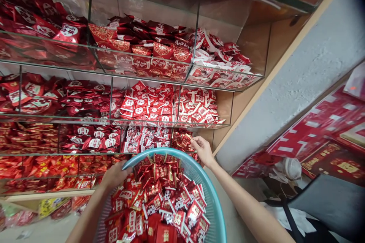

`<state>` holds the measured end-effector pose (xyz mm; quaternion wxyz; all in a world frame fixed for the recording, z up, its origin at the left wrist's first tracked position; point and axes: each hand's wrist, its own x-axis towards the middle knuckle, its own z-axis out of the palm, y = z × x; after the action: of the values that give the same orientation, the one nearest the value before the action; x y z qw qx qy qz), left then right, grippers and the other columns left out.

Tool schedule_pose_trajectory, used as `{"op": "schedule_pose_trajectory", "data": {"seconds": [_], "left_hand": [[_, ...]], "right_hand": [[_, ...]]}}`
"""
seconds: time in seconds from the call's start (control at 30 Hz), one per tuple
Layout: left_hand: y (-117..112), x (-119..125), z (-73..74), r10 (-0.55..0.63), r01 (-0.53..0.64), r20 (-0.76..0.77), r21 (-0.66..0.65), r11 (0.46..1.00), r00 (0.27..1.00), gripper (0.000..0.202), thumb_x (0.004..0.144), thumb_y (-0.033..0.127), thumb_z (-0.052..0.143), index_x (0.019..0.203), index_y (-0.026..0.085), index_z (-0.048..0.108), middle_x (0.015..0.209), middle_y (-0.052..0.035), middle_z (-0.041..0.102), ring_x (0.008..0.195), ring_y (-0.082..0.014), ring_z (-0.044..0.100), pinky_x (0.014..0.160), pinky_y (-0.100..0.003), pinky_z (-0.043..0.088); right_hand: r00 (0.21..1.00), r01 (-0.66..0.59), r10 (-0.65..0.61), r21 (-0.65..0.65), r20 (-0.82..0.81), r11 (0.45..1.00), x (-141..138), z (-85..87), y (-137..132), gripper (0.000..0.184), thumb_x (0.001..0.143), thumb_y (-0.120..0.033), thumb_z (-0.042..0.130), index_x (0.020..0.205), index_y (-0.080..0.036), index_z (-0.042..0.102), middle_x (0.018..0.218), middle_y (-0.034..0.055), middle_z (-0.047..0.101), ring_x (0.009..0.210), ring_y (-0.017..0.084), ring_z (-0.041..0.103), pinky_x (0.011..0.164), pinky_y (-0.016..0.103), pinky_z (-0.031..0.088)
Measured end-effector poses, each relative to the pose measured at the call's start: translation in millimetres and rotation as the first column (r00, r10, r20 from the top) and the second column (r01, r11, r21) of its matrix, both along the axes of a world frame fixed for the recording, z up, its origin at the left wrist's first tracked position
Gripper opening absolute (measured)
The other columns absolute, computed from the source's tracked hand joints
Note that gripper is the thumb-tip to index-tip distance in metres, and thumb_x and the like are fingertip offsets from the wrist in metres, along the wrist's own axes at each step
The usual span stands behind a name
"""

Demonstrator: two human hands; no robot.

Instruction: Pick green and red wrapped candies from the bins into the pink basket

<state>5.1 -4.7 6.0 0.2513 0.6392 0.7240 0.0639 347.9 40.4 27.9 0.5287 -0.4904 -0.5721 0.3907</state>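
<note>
A teal plastic basket heaped with small red candy packets fills the lower middle of the view. My left hand grips the basket's far left rim, fingers curled over it. My right hand reaches past the rim to the third shelf's right-hand bin, where its fingertips pinch at red and gold packets. I cannot tell if a packet is lifted.
Glass shelves split into bins hold several kinds of red wrapped sweets. A wooden frame edge and a grey wall stand to the right. Red printed sheets, a small white fan and a grey chair back lie lower right.
</note>
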Motion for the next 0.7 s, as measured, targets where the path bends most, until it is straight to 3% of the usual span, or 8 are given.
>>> {"op": "schedule_pose_trajectory", "data": {"seconds": [0.13,0.23,0.33,0.5,0.7], "left_hand": [[0,0,0.0,-0.012,0.012,0.003,-0.003,1.000,1.000,0.025,0.077,0.034,0.040,0.084,0.020,0.059,0.080,-0.0036,0.067,0.077,-0.0194,0.061,0.063,-0.023,0.037],[0,0,-0.3,-0.007,0.007,0.007,-0.002,1.000,1.000,0.026,0.077,0.035,0.039,0.083,0.020,0.059,0.079,-0.0039,0.066,0.075,-0.0195,0.061,0.061,-0.023,0.037],[0,0,-1.3,-0.001,0.001,0.009,0.004,1.000,1.000,0.025,0.076,0.035,0.039,0.082,0.020,0.058,0.078,-0.0038,0.066,0.073,-0.0187,0.061,0.059,-0.023,0.037],[0,-1,-2.4,-0.003,0.003,0.013,0.005,1.000,1.000,0.022,0.076,0.033,0.039,0.080,0.020,0.056,0.075,-0.0029,0.065,0.070,-0.0177,0.061,0.058,-0.022,0.036],[-2,1,1.7,0.006,-0.006,0.010,-0.005,1.000,1.000,0.024,0.076,0.034,0.039,0.084,0.019,0.056,0.082,-0.0053,0.066,0.076,-0.0198,0.061,0.060,-0.024,0.037]], "right_hand": [[0.966,-0.051,0.000,-0.191,-0.259,0.980,-6,14.5,-18,0.031,0.066,-0.042,0.068,0.078,-0.017,0.056,0.065,0.0004,0.062,0.062,0.012,0.060,0.065,0.027,0.048],[0.935,-0.130,0.021,-0.288,-0.354,0.949,-10,20.7,-30,0.029,0.065,-0.038,0.070,0.078,-0.016,0.056,0.063,0.0006,0.064,0.058,0.010,0.059,0.063,0.024,0.047],[0.942,-0.184,0.077,-0.311,-0.326,0.933,-14,22.2,-36,0.027,0.066,-0.037,0.069,0.078,-0.015,0.057,0.060,-0.0004,0.063,0.053,0.008,0.057,0.057,0.020,0.045],[0.959,-0.250,0.206,-0.241,-0.193,0.938,-20,25.2,-32,0.029,0.071,-0.043,0.063,0.080,-0.017,0.054,0.057,-0.0046,0.057,0.050,0.008,0.057,0.048,0.018,0.042],[0.936,-0.347,0.323,-0.213,-0.137,0.913,-28,41.6,-17,0.033,0.073,-0.048,0.059,0.084,-0.019,0.047,0.060,-0.0044,0.058,0.052,0.009,0.059,0.049,0.019,0.044]]}}
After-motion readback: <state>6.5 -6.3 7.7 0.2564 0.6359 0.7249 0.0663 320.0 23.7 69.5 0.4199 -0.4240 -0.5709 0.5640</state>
